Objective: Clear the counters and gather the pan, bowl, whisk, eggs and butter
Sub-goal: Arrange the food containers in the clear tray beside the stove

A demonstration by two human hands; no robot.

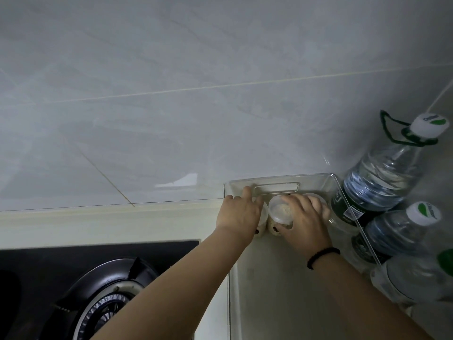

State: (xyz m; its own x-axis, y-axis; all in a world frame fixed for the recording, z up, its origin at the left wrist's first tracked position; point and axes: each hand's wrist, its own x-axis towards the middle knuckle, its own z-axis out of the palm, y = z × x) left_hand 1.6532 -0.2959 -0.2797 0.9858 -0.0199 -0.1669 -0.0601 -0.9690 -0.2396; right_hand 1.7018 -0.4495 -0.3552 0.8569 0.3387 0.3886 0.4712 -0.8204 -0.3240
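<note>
While both our arms reach forward, our left hand [239, 212] grips one small jar [262, 217] and our right hand [304, 217] grips another lidded jar [279, 212] at the clear bin's [277, 179] far wall, open bin floor nearer us.

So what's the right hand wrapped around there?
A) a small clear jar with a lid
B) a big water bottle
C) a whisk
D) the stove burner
A: the right hand grips a small lidded jar inside the clear tray.
</note>
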